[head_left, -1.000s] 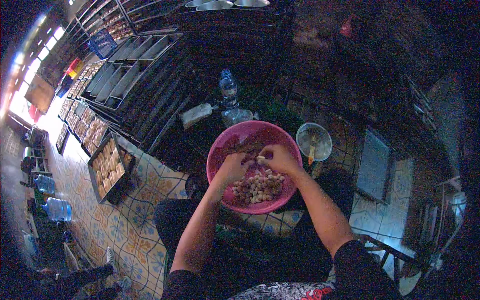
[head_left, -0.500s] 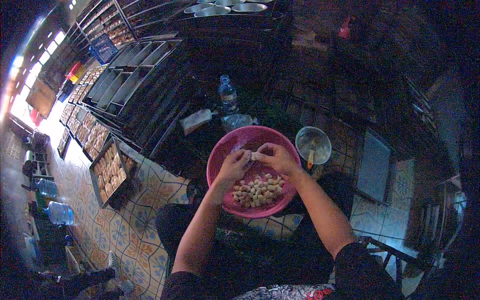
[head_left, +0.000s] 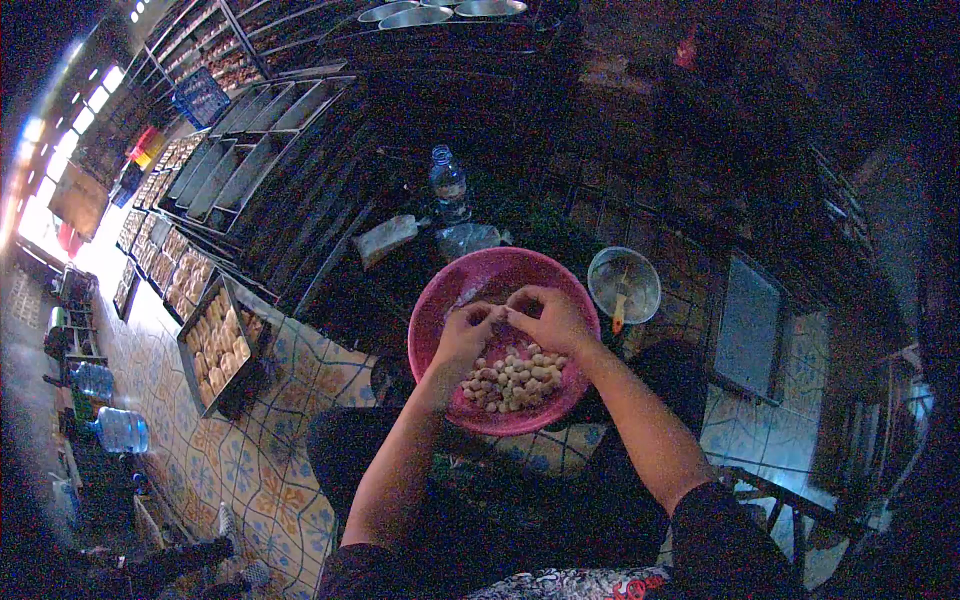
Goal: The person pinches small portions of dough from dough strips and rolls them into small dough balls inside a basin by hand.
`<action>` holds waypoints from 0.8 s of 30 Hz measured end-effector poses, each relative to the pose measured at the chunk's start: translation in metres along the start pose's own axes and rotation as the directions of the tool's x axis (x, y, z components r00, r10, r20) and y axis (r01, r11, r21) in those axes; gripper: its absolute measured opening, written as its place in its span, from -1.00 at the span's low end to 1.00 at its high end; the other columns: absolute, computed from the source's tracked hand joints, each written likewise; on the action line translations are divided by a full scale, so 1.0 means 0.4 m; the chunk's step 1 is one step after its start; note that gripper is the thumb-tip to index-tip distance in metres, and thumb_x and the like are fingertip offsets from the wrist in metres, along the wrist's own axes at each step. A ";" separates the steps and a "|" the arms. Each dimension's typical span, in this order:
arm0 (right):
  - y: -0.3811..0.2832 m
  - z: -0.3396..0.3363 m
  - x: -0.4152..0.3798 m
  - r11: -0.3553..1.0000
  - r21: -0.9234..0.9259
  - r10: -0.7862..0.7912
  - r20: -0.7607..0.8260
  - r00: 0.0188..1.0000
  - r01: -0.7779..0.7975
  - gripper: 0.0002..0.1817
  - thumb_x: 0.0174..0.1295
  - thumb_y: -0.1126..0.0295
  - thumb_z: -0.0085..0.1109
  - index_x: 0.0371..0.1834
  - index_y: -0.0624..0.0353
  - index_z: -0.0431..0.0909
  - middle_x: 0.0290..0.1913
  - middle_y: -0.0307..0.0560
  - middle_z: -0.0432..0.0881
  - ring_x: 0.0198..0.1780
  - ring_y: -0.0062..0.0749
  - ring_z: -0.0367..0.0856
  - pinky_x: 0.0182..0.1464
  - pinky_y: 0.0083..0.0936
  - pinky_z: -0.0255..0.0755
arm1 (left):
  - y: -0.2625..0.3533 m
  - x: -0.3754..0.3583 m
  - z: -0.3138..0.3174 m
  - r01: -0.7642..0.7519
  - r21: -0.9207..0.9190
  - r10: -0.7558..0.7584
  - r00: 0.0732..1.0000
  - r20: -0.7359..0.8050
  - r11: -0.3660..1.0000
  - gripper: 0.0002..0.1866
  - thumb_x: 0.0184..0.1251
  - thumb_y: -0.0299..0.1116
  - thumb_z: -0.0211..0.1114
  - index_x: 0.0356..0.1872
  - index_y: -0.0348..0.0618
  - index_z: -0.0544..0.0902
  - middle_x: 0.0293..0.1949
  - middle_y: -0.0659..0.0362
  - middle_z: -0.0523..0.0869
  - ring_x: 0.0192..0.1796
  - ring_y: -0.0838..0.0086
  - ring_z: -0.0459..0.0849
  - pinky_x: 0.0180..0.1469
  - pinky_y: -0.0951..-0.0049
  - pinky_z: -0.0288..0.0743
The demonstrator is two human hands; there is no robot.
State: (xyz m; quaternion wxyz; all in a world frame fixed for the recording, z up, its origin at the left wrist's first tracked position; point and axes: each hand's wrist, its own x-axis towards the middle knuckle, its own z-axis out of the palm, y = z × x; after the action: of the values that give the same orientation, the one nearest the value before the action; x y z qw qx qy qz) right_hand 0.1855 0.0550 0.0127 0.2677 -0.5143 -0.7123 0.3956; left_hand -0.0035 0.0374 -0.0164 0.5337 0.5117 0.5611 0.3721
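Note:
A round pink basin (head_left: 436, 392) sits in front of me between my knees. Several small pale dough-like balls (head_left: 515, 378) lie in its near half. Over the basin's far half, my left hand (head_left: 468, 334) and my right hand (head_left: 548, 318) meet at the fingertips. Both hands are closed in a pinch. Whatever is between the fingers is too small and blurred to tell. To the right of the basin stands a metal bowl (head_left: 645, 290) with an orange-handled tool (head_left: 619, 310) in it.
Behind the basin are a clear plastic bottle (head_left: 450, 185) and plastic bags (head_left: 386, 238). Trays of pale rounds (head_left: 217, 345) and empty metal tins (head_left: 235, 175) are at the left. A flat tray (head_left: 748, 328) lies at the right. Another person's legs (head_left: 180, 560) show at lower left.
The pale piece seen between my fingertips before is now barely visible. My hands have drawn a little closer together. The view has shifted slightly.

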 end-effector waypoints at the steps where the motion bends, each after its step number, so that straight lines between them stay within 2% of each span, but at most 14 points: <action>1: -0.001 -0.001 -0.001 0.997 0.073 0.007 0.008 1.000 -0.008 -0.70 0.23 0.31 0.41 -0.02 0.17 0.69 -0.05 -0.14 0.77 0.04 -0.36 0.71 0.20 -0.37 0.52 | 0.015 -0.008 -0.001 -0.002 0.001 0.002 1.000 0.001 1.000 -0.74 0.52 -0.21 0.29 -0.16 -0.22 0.74 -0.33 0.23 0.73 -0.28 0.63 0.59 -0.23 0.48 0.48; 3: 0.012 -0.002 0.006 0.989 0.145 0.010 0.013 1.000 -0.012 -0.73 0.25 0.32 0.40 -0.03 0.16 0.69 -0.06 -0.16 0.76 0.03 -0.35 0.71 0.18 -0.37 0.53 | 0.038 -0.016 -0.005 -0.013 -0.186 0.019 0.999 0.029 0.982 -0.78 0.53 -0.26 0.28 -0.18 -0.22 0.72 -0.30 0.26 0.72 -0.24 0.64 0.58 -0.21 0.51 0.48; 4: 0.028 0.001 0.013 0.920 0.373 0.096 0.087 0.992 -0.121 -0.74 0.27 0.34 0.38 -0.01 0.13 0.68 -0.06 -0.18 0.76 0.02 -0.36 0.71 0.17 -0.37 0.54 | 0.033 -0.011 -0.005 -0.013 -0.186 0.019 0.999 0.030 0.982 -0.78 0.53 -0.26 0.28 -0.18 -0.22 0.72 -0.30 0.26 0.72 -0.24 0.64 0.58 -0.21 0.51 0.48; 5: 0.046 0.002 0.019 0.788 0.570 0.159 0.178 0.971 -0.234 -0.75 0.30 0.35 0.37 0.01 0.11 0.67 -0.05 -0.21 0.75 0.01 -0.36 0.71 0.15 -0.36 0.55 | 0.030 -0.003 -0.005 -0.114 -0.078 0.115 0.993 0.013 0.990 -0.79 0.51 -0.27 0.29 -0.17 -0.22 0.72 -0.30 0.23 0.73 -0.24 0.59 0.60 -0.19 0.47 0.50; 6: 0.037 -0.008 0.017 0.787 0.570 0.161 0.179 0.971 -0.236 -0.75 0.30 0.35 0.37 0.01 0.11 0.67 -0.05 -0.21 0.75 0.01 -0.36 0.71 0.15 -0.36 0.55 | 0.026 0.004 -0.006 -0.211 0.032 0.211 0.978 0.006 0.977 -0.80 0.49 -0.28 0.29 -0.17 -0.22 0.71 -0.30 0.20 0.73 -0.24 0.55 0.63 -0.17 0.44 0.52; 8: 0.021 -0.022 0.005 0.531 0.734 0.289 0.311 0.905 -0.422 -0.72 0.31 0.35 0.37 0.06 0.09 0.64 -0.03 -0.22 0.73 0.01 -0.40 0.70 0.12 -0.36 0.57 | 0.013 0.008 -0.011 -0.268 0.133 0.271 0.963 -0.008 0.954 -0.82 0.46 -0.30 0.32 -0.18 -0.22 0.70 -0.30 0.16 0.73 -0.24 0.47 0.65 -0.16 0.39 0.53; 9: 0.026 -0.020 0.004 0.531 0.733 0.292 0.314 0.904 -0.426 -0.72 0.31 0.35 0.37 0.06 0.09 0.64 -0.03 -0.22 0.73 0.01 -0.40 0.70 0.12 -0.36 0.57 | 0.020 0.007 -0.014 -0.325 0.234 0.338 0.941 -0.017 0.916 -0.83 0.43 -0.32 0.34 -0.18 -0.23 0.70 -0.29 0.12 0.73 -0.24 0.40 0.68 -0.14 0.35 0.54; 11: 0.034 -0.015 0.002 0.500 0.741 0.304 0.336 0.892 -0.449 -0.67 0.32 0.33 0.37 0.10 0.12 0.59 -0.03 -0.19 0.72 0.02 -0.41 0.70 0.11 -0.34 0.58 | 0.033 -0.003 -0.019 -0.316 0.280 0.335 0.942 -0.021 0.907 -0.85 0.39 -0.34 0.35 -0.20 -0.23 0.69 -0.28 0.07 0.73 -0.23 0.34 0.70 -0.12 0.32 0.55; 13: -0.001 -0.020 -0.003 0.519 0.721 0.344 0.316 0.884 -0.460 -0.66 0.32 0.33 0.37 0.11 0.13 0.57 -0.03 -0.17 0.73 0.02 -0.41 0.70 0.10 -0.35 0.59 | 0.060 -0.016 -0.017 -0.313 0.327 0.340 0.940 -0.029 0.892 -0.86 0.36 -0.37 0.36 -0.21 -0.23 0.69 -0.27 0.02 0.73 -0.22 0.28 0.71 -0.11 0.28 0.56; 15: -0.006 -0.013 0.002 0.534 0.701 0.382 0.298 0.875 -0.472 -0.65 0.32 0.33 0.37 0.12 0.14 0.56 -0.02 -0.16 0.73 0.01 -0.41 0.70 0.09 -0.37 0.59 | 0.079 -0.034 0.000 -0.320 0.321 0.406 0.878 -0.252 0.891 -0.88 0.36 -0.40 0.35 -0.25 -0.25 0.69 -0.31 0.02 0.73 -0.25 0.28 0.72 -0.13 0.29 0.56; 17: 0.041 0.013 0.019 0.718 0.610 0.292 0.172 0.941 -0.334 -0.64 0.33 0.36 0.36 0.14 0.15 0.54 0.01 -0.12 0.73 0.02 -0.40 0.71 0.09 -0.39 0.59 | 0.086 -0.043 -0.009 -0.293 0.336 0.373 0.905 -0.206 0.895 -0.88 0.36 -0.41 0.36 -0.23 -0.26 0.69 -0.31 0.01 0.75 -0.24 0.26 0.75 -0.14 0.27 0.57; 19: 0.047 0.030 0.016 0.744 0.600 0.267 0.139 0.954 -0.296 -0.67 0.33 0.36 0.37 0.12 0.14 0.57 0.01 -0.11 0.74 0.00 -0.39 0.72 0.04 -0.41 0.62 | 0.071 -0.039 -0.011 -0.268 0.353 0.340 0.927 -0.160 0.896 -0.87 0.35 -0.41 0.37 -0.21 -0.27 0.70 -0.31 -0.01 0.76 -0.24 0.24 0.77 -0.14 0.25 0.58; 22: 0.062 0.047 0.017 0.780 0.579 0.232 0.084 0.969 -0.237 -0.68 0.31 0.40 0.38 0.10 0.17 0.60 0.03 -0.08 0.74 0.02 -0.37 0.73 0.03 -0.41 0.64 | 0.057 -0.033 0.000 -0.333 0.402 0.421 0.894 -0.153 0.853 -0.83 0.33 -0.39 0.40 -0.17 -0.28 0.73 -0.26 -0.02 0.80 -0.19 0.21 0.81 -0.10 0.26 0.61; 24: 0.061 0.048 0.018 0.795 0.567 0.217 0.064 0.974 -0.214 -0.68 0.30 0.45 0.37 0.10 0.20 0.60 0.05 -0.06 0.74 0.05 -0.36 0.74 0.07 -0.39 0.64 | 0.061 -0.040 0.001 -0.248 0.243 0.283 0.952 -0.118 0.938 -0.80 0.31 -0.37 0.42 -0.14 -0.25 0.76 -0.17 -0.03 0.82 -0.12 0.20 0.82 -0.03 0.28 0.63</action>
State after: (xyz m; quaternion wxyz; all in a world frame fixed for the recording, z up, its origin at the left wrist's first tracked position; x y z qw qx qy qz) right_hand 0.1810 0.0601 -0.0185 0.3639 -0.4892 -0.4975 0.6171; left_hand -0.0002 0.0268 0.0105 0.3729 0.6104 0.5641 0.4125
